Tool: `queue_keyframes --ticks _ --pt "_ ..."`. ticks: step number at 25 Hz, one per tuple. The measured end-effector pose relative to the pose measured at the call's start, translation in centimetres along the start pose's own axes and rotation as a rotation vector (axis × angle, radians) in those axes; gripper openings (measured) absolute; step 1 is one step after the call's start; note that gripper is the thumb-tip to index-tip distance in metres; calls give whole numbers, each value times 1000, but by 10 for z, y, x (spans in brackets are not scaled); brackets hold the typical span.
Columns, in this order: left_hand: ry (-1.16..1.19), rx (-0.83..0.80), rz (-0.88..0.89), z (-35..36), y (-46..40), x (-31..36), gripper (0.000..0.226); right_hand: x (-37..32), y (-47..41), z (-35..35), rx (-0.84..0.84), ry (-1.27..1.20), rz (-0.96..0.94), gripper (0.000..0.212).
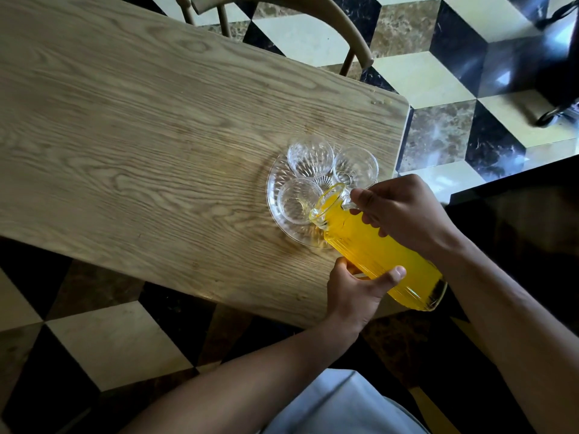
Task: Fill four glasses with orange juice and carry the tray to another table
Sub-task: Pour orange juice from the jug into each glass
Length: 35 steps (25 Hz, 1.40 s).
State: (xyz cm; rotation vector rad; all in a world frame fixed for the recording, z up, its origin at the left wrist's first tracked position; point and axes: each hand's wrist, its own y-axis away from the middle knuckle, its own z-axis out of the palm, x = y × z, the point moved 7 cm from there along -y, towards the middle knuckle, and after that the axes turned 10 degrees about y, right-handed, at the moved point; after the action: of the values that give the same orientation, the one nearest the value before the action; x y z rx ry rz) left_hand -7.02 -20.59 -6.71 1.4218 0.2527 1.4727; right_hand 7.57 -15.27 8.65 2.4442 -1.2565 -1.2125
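A clear glass tray (275,211) lies on the wooden table (141,136) near its right end. Three clear glasses with no juice in them show on it: one at the back (310,159), one at the back right (355,167), one at the front left (296,200). Anything behind the jug is hidden. A ribbed glass jug of orange juice (376,249) is tilted, its spout over the front left glass. My right hand (404,214) grips the jug's handle near the rim. My left hand (360,292) holds the jug's body from below.
A wooden chair (282,14) stands at the table's far side. The table's right edge (404,136) is just beyond the tray. Patterned cube tiles cover the floor. A dark surface (517,214) lies to the right and a black object (560,57) stands at the top right.
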Motion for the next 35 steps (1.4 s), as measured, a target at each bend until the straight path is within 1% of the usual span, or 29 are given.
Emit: queue_keyframes --ticks 4,7,8,11,19,24,27,31,35 --pt "1 -5 2 -1 -1 -1 84 -1 -3 1 5 12 -5 41" --pt "-4 -15 6 0 -1 1 95 -1 -4 1 6 20 -5 39" --pt "-13 -17 7 -1 0 1 96 -1 -4 2 4 21 -3 39" --pt "-24 -19 11 -1 1 2 85 -2 -4 2 -1 23 5 39" --pt "-23 -19 3 -1 3 4 84 -4 -5 3 -10 27 34 41" --pt "2 -21 -29 0 5 -2 101 -8 -6 3 -17 30 44 40" --pt "24 -23 -29 1 6 0 104 -10 -7 4 -25 16 45 39" --pt "29 -34 -32 2 7 3 98 -12 -10 2 -26 9 40 38" --pt "26 -25 -32 1 6 2 110 -12 -10 4 -33 9 44 38"
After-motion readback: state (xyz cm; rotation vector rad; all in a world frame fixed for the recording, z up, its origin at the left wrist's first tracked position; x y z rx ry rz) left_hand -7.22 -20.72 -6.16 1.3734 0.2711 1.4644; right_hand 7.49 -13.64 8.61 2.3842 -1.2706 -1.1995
